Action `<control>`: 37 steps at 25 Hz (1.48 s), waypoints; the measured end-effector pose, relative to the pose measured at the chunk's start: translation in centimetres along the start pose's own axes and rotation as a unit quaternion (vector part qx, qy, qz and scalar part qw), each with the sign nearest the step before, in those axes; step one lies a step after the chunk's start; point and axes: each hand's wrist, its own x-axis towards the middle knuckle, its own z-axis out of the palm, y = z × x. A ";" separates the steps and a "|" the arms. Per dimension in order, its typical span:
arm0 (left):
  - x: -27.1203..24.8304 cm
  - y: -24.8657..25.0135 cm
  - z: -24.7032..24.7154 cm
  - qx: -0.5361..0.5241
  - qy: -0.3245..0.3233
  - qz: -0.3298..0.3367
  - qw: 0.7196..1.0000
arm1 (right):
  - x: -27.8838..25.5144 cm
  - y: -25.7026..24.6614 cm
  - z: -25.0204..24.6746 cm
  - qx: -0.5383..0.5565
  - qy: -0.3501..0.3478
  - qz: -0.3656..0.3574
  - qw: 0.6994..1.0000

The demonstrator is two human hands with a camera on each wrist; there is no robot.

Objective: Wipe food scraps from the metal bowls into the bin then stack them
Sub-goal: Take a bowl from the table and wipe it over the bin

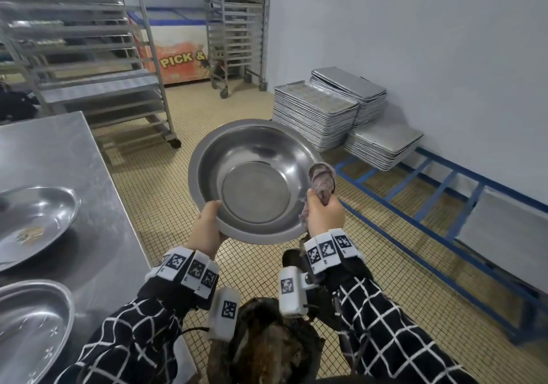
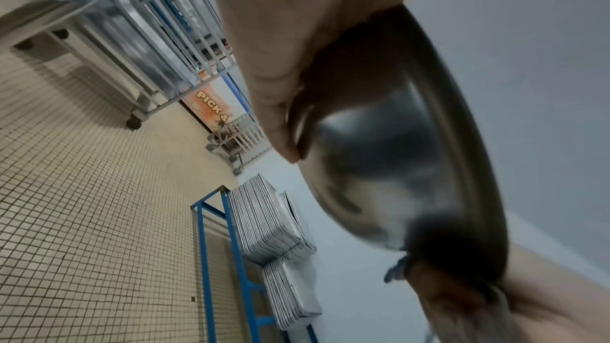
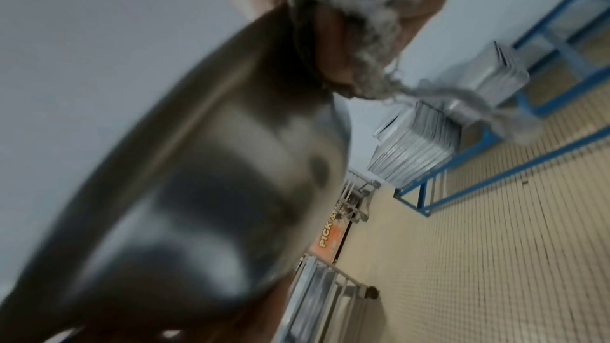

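Above the tiled floor (image 1: pixel 166 202), beyond the worktop's right edge, the left hand (image 1: pixel 207 226) grips a tilted metal bowl (image 1: pixel 255 182) by its rim; the right hand (image 1: pixel 324 214) clutches a cloth (image 1: pixel 321 180) at the opposite rim. Below sits the bin (image 1: pixel 267 345). Two bowls (image 1: pixel 32 223) rest on the worktop (image 1: pixel 59 152); tray stacks (image 1: pixel 314 113) line the wall.

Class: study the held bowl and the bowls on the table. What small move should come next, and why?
Probably set the bowl on the table: its inside looks clean, the left hand grips its rim and the right hand holds the cloth at its edge. Another bowl still shows scraps.
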 end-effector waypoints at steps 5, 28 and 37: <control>0.2 -0.1 -0.3 0.099 -0.043 -0.018 0.994 | -0.8 -0.3 0.6 0.024 -0.015 0.019 0.999; 2.0 -0.9 -1.7 0.064 -0.069 0.067 0.993 | 0.9 -1.1 -0.1 0.005 -0.045 -0.012 0.999; 1.9 2.3 -4.3 -0.076 -0.013 0.019 0.997 | 1.2 -2.0 -0.6 -0.049 -0.118 -0.028 0.991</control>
